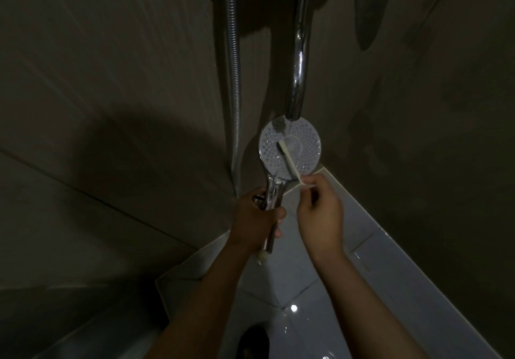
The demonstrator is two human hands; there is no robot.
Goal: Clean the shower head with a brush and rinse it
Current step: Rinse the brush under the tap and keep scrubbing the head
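A round shower head [305, 147] with a white dotted face and a chrome handle is held up facing me, just under a chrome spout. My left hand [255, 220] is wrapped around the chrome handle below the face. My right hand [320, 216] pinches the end of a thin pale brush [289, 161]. The brush slants up to the left, and its tip rests near the centre of the dotted face.
A chrome spout [298, 60] hangs down right above the shower head. A ribbed metal hose [234, 66] runs down the dark tiled wall to the left. Glossy white floor tiles [376, 280] lie below, with a dark foot [253, 342] at the bottom edge.
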